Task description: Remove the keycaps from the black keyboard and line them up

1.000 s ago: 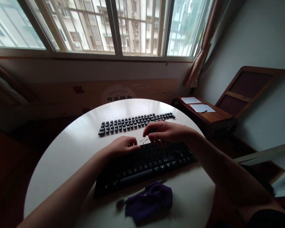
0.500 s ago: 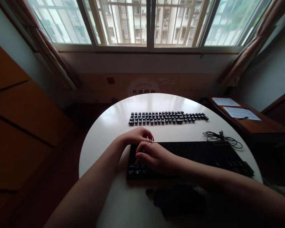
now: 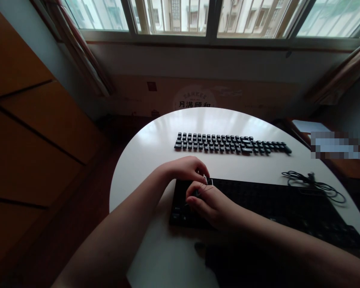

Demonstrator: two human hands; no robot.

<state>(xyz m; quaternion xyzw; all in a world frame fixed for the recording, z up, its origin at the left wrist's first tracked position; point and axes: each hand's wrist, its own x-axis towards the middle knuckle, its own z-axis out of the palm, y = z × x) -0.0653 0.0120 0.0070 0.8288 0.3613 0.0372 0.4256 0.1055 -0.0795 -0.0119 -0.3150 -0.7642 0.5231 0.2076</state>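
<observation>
A black keyboard [image 3: 252, 200] lies on the white round table, many of its keys gone and a few caps left at its near left corner. My right hand [image 3: 208, 202] is closed over the keyboard's left part, round a wire keycap puller [image 3: 210, 182] whose thin metal prongs stick up past the fingers. Just behind it, my left hand [image 3: 188, 168] is closed, fingers bent down and pinched at the prongs. Whatever sits between the left fingertips is hidden. Black keycaps [image 3: 228, 144] stand in rows on the table beyond both hands.
A coiled black cable [image 3: 315, 185] rests behind the keyboard's right side. At the near edge is a dark, unclear shape [image 3: 228, 264]. A wooden side table [image 3: 342, 168] with papers is at right, an orange cabinet [image 3: 27, 120] at left.
The camera has turned, so the scene sits further right and a little higher. Both hands stay together over the keyboard's left part, with the puller's prongs tilted a little differently.
</observation>
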